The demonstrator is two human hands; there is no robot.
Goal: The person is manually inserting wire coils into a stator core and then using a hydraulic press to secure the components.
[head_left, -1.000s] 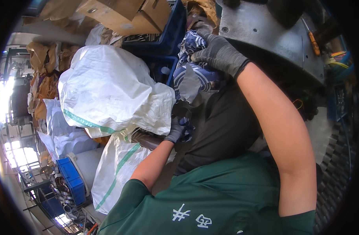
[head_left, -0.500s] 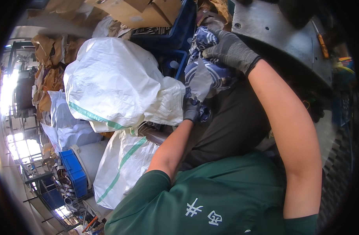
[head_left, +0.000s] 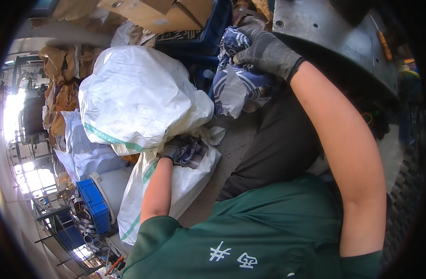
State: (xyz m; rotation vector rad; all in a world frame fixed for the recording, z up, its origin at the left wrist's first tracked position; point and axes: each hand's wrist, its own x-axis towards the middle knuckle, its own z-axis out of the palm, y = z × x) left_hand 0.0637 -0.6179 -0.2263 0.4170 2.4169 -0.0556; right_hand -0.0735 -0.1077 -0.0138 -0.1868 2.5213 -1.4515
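Observation:
My right hand (head_left: 271, 53), in a dark grey knit glove, grips the top of a blue-and-white patterned cloth (head_left: 257, 83) with its thumb and fingers. A pale grey scrap (head_left: 234, 93) hangs against the front of that cloth. My left hand (head_left: 171, 151), also gloved, reaches into the mouth of the lower white woven sack (head_left: 187, 181). Dark blue patterned fabric (head_left: 190, 148) lies right by its fingers inside the sack; the fingertips are hidden, so their grip does not show. Above this hand bulges a fuller white sack (head_left: 134, 93) with a green stripe.
A grey metal plate (head_left: 324, 39) with holes lies at upper right, an orange-handled tool (head_left: 384, 45) on it. Behind the full sack stand a dark blue crate (head_left: 213, 28) and a cardboard box (head_left: 180, 16). A bright blue bin (head_left: 93, 204) is at lower left.
My left hand has moved left and down, from below the patterned cloth into the lower sack's mouth, which now gapes wider. My right hand and its cloth have shifted slightly left.

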